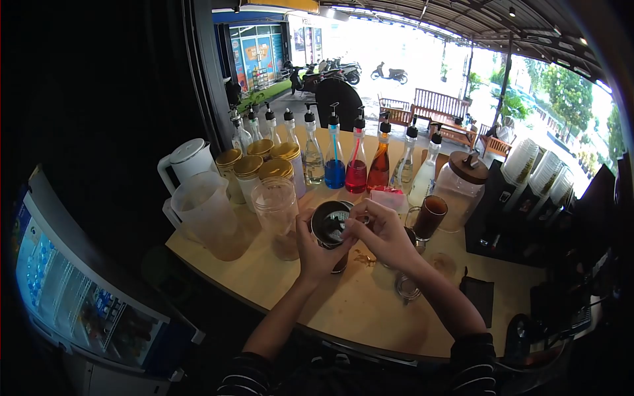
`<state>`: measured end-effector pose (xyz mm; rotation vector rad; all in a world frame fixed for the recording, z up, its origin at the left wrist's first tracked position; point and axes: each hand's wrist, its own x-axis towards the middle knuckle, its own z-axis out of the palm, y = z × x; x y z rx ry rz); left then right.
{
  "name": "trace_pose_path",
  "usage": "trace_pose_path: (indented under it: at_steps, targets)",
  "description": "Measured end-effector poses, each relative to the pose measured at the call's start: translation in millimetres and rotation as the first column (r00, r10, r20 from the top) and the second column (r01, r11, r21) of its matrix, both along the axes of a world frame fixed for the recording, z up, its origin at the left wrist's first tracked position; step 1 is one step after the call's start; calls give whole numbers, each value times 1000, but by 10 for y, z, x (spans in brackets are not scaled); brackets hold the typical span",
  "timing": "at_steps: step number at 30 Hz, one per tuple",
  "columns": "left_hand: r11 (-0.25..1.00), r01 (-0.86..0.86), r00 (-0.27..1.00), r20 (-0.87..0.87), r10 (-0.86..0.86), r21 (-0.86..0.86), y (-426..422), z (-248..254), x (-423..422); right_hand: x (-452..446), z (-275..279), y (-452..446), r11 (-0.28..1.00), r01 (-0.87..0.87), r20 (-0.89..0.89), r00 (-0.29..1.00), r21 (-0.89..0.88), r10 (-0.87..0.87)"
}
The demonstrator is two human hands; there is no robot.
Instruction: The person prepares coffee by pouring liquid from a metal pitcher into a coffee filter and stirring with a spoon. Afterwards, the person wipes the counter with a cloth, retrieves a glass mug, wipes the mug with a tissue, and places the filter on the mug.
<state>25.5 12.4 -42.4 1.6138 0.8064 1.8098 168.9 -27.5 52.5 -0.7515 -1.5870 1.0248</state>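
1. Where lettering can be made out, it is on a pale shopfront sign (307,21) across the way, whose visible letters seem to read "KELL", the rest lost in glare.
2. Panels on the blue-framed shop windows (257,56) carry orange and white print too small to read, and the lit fridge (86,277) at the lower left has blue graphics without a legible name.
3. On the pump bottles, no brand can be read; the blue bottle (334,173), red bottle (356,173) and amber bottle (379,165) stand out by their colour.
4. A dark round cup (321,228) is held above the front half of the worktop (356,323), its mouth towards the camera; its rim is shiny, its inside blackish with pale glints.
5. The left hand (314,249) is curled around the cup's side, holding it.
6. The right hand (381,232) has its fingers drawn close together at the rim; whether they pinch something small, I cannot tell.
7. Just right of that hand stands a glass mug (432,216) of brown liquid; gold-lidded jars (276,169) and a translucent pitcher (206,211) stand to the left.
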Motion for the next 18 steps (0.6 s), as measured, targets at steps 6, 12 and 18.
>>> trace_pose_path:
  at_steps: [6, 12, 18]
  targets:
    - [1000, -26, 1000, -9, 26, 7, 23, -13, 13, 29, 38, -22, 882, 56, 391, 882, 467, -263]
    - [999, -38, 999, -18, 39, 31, 41, 0, -26, -17, -63, -63, 780, 24, 338, 893, 626, -298]
    - [999, -35, 997, -63, 38, 41, 10, 45, -23, 0, -76, -75, 829, 49, 306, 916, 557, -260]
